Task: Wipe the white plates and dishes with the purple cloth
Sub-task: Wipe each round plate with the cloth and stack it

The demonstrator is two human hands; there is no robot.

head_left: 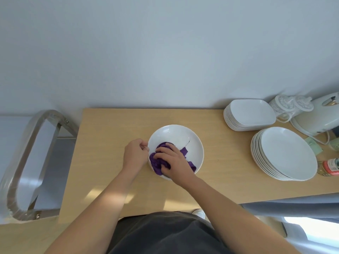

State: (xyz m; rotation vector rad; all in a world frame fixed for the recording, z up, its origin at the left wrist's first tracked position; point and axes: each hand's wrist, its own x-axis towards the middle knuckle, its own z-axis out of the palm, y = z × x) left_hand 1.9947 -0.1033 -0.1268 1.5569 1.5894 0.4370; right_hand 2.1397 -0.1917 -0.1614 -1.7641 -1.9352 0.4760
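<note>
Wiping in progress: right hand (172, 160), fingers curled round the cloth (157, 163), presses it inside the dish (183, 134) on the table (110, 129), left hand (135, 153) pinching its rim; round stack (288, 153) and square stack (251, 112) stand apart at right, whether wiped cannot be told

A light wooden table (102, 162) stands against a pale wall (165, 52). At its far right sit a white kettle (313, 119) and two ornate white jars (284, 105). Nearer lies a red-labelled bottle (330, 166). A metal rail (51, 114) curves at left.
</note>
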